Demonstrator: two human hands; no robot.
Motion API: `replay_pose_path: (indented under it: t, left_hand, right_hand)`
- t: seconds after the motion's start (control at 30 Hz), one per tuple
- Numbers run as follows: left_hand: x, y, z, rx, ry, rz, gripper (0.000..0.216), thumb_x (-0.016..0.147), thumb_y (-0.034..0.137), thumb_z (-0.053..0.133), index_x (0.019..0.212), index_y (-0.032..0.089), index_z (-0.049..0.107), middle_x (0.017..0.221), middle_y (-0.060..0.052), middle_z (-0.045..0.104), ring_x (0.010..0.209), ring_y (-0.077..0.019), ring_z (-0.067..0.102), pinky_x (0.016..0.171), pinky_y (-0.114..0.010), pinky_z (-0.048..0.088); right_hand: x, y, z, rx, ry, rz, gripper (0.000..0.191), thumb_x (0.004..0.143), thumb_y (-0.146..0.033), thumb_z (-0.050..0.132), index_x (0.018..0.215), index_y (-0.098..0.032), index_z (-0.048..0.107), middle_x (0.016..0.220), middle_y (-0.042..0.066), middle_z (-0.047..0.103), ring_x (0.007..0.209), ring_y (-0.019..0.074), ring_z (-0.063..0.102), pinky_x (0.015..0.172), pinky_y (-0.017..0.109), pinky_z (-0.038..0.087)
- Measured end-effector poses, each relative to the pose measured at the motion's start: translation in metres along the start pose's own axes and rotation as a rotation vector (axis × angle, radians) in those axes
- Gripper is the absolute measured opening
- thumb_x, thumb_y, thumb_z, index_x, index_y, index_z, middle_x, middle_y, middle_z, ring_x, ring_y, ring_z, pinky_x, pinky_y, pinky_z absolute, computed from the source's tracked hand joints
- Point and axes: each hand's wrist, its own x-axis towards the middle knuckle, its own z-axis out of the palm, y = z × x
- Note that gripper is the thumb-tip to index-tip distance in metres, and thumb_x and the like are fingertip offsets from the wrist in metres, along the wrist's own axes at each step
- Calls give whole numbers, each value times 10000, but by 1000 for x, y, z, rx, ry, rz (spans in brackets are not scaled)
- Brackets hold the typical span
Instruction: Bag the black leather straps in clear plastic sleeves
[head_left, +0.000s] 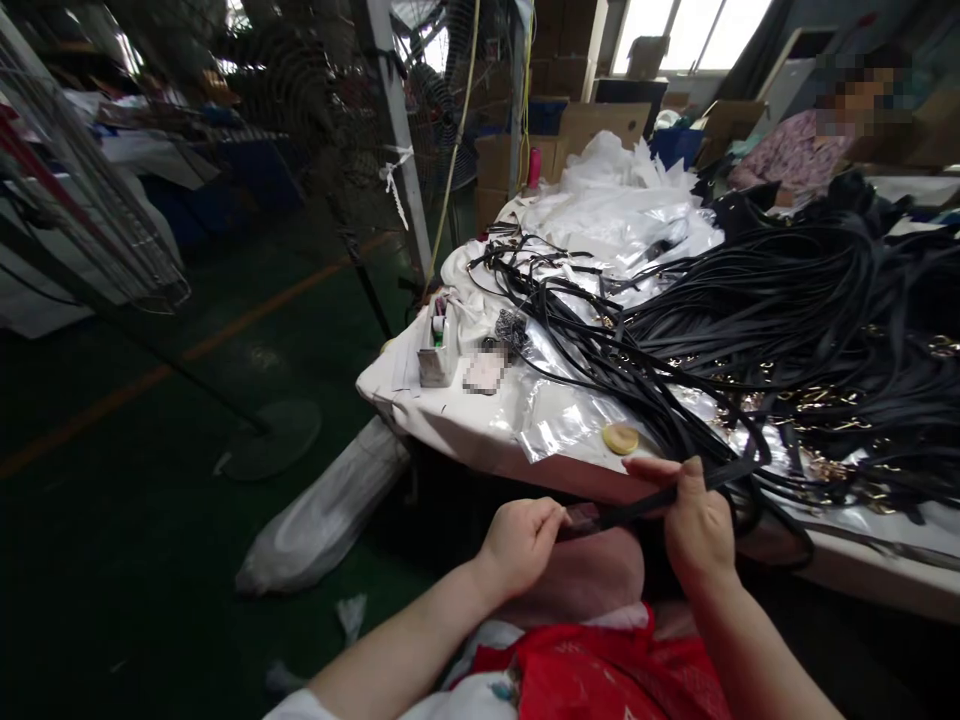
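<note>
Standing on the green floor [180, 540] at the left, a dark pole rises from a round base [274, 440]. Right of it, a long whitish wrapped bundle [322, 520] slants up toward the corner of the white-covered desk [469, 425]. Near that corner sits a small open box [435, 350] with little items inside. Nearer and farther right, the left hand [521, 545] is closed, its fingertips pinching one end of a black strap [637, 508]. The strap runs rightward above the lap, just off the desk's near edge. On the desk past it lie a clear plastic bag [559, 415] and a yellowish roll [620, 438], with a heap of white sheeting [622, 195] at the far side. The right hand [701, 520] grips the strap too, thumb up on it and a finger stretched leftward. Farther right spreads a big pile of black straps [750, 300] with gold-coloured clasps [817, 400]; beyond, a person in a patterned top [791, 150] is at the far right.
</note>
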Motion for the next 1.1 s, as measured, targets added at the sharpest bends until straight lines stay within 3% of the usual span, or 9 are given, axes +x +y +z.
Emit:
replay_pose_path:
  t: [0.13,0.27,0.37,0.47,0.63,0.7,0.83,0.93,1.1]
  left_hand:
    - [7,12,10,-26,68,21,353,996,320,365,825,188,645,791,-33,702,740,-155,650,688,-249,447]
    - [9,13,12,-22,146,4,357,999,320,337,806,191,608,755,-38,678,693,-155,632,637,-250,431]
    - [6,7,8,3,165,-21,353,1000,314,331,812,198,606,762,-34,685,708,-158,644,656,-254,433]
    - [5,4,7,45,154,-38,355,1002,315,324,821,207,610,755,-31,689,701,-163,649,647,-258,430]
    - [8,10,12,99,201,18,352,996,290,295,786,209,565,751,-58,680,680,-177,638,623,-268,416]
    - [7,8,12,99,201,22,353,998,294,287,775,214,549,745,-57,678,667,-174,634,610,-266,405]
    - [2,-9,10,150,184,-9,406,1012,336,250,729,222,517,669,-39,647,605,-162,605,572,-266,369]
    - [-2,-28,13,178,162,27,441,1012,364,200,723,228,505,643,-37,633,579,-160,602,555,-260,369]
    - [-8,-49,20,215,35,70,423,1011,367,202,769,240,524,660,-28,645,571,-163,614,557,-248,389]
  right_hand:
    - [-25,4,25,-42,-165,-146,543,938,-639,441,981,-217,780,988,99,755,978,282,685,910,414,529]
    - [-27,13,36,74,-378,-16,471,884,-620,563,1076,-239,763,1073,98,739,1048,298,663,968,428,501]
    - [-4,15,23,287,-212,150,535,878,-663,524,1088,-224,745,1020,100,751,1019,294,679,943,456,517]
    - [3,13,20,307,-99,161,533,886,-656,515,1166,-245,705,1145,89,722,1081,283,655,941,452,520]
    - [-31,15,50,195,-503,67,471,883,-578,597,1234,-277,686,1275,74,668,1240,283,562,1135,466,344]
    - [-28,15,53,311,-493,145,449,862,-559,638,1195,-265,708,1198,90,705,1178,297,607,1102,495,385]
    - [17,2,20,716,-247,335,303,836,-519,680,942,-252,777,907,62,770,920,243,715,909,410,554]
    - [44,-12,-14,835,-170,274,258,874,-495,641,945,-284,771,851,22,769,842,186,721,872,347,579]
    - [46,-21,-46,854,-117,219,418,918,-574,516,834,-264,783,785,55,764,792,200,721,850,378,590]
